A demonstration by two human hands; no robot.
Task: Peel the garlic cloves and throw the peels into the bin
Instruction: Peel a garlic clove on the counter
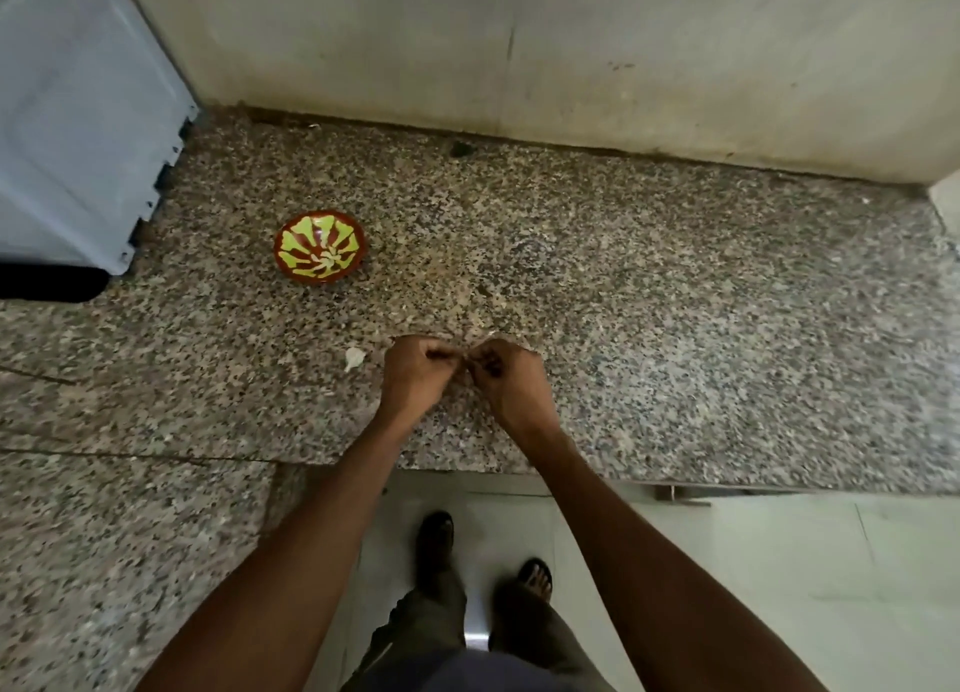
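Over a speckled granite counter (623, 301) by a plastered wall (519, 52), both hands (462, 371) pinch something too small to tell.

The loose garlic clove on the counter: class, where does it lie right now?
In the head view, the garlic clove lies on the counter just left of the left hand, nearer the person than the bowl.
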